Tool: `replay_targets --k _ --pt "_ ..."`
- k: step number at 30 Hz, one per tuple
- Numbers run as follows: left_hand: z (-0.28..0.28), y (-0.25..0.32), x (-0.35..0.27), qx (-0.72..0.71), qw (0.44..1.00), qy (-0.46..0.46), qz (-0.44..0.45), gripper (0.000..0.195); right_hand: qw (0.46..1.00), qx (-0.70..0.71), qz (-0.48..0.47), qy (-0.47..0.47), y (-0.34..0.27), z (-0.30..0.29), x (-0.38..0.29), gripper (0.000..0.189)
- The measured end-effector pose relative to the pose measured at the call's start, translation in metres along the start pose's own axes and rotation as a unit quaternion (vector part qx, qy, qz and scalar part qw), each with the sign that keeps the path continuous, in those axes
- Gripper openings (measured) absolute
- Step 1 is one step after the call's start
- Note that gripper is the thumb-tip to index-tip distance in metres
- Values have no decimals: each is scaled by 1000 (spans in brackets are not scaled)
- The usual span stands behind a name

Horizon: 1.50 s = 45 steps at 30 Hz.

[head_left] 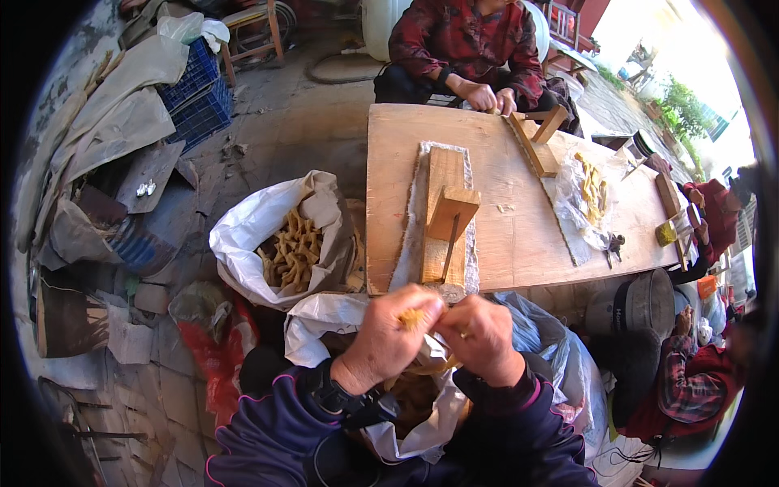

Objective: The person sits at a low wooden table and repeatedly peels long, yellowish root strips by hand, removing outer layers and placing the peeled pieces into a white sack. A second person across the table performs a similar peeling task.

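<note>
My left hand (392, 338) is closed around a yellowish, fibrous-looking piece (412, 318) whose exact kind I cannot tell. Close beside it, my right hand (484, 338) has its fingers pinched near the same piece; a yellowish strip hangs beneath the hands. Both are just off the near edge of the wooden table (395, 134). Beyond them a wooden block stand (453, 213) with a slanting metal rod (450, 249) rests on a white cloth (409, 243). Below my hands, an open white woven sack (426, 435) holds brownish-yellow pieces (414, 392).
Another white sack (243, 213) of knobbly yellowish pieces (292, 249) stands left of the table. A person (468, 49) sits across it, hands near a second wooden stand (535, 146). More people sit at right. Blue crates (198, 97) stand at upper left.
</note>
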State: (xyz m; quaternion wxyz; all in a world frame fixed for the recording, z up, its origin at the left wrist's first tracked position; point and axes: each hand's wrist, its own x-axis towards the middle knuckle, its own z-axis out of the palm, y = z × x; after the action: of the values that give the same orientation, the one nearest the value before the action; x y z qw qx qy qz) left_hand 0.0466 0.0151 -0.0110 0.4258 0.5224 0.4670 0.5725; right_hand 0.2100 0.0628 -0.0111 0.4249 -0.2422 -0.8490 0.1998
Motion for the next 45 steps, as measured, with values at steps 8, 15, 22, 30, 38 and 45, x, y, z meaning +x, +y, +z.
replay_targets --k 8,15,22,30,38,45 --pt "-4 -2 -4 2 913 -395 -105 28 924 303 156 -175 -6 -34 4 16" --pt "-24 21 2 -325 823 -433 -174 29 903 279 316 -85 -7 -28 -5 22" --pt "-25 -3 2 289 890 -143 322 30 620 578 491 -202 -2 -9 -11 29" --pt "-15 7 -2 299 921 -12 251 23 783 449 427 57 -21 -3 -9 10" --pt "-14 8 -5 324 927 -75 175 15 981 19 179 -79 -16 8 -10 23" --pt "-42 15 5 5 989 8 147 13 735 470 458 -171 -23 -12 -10 49"
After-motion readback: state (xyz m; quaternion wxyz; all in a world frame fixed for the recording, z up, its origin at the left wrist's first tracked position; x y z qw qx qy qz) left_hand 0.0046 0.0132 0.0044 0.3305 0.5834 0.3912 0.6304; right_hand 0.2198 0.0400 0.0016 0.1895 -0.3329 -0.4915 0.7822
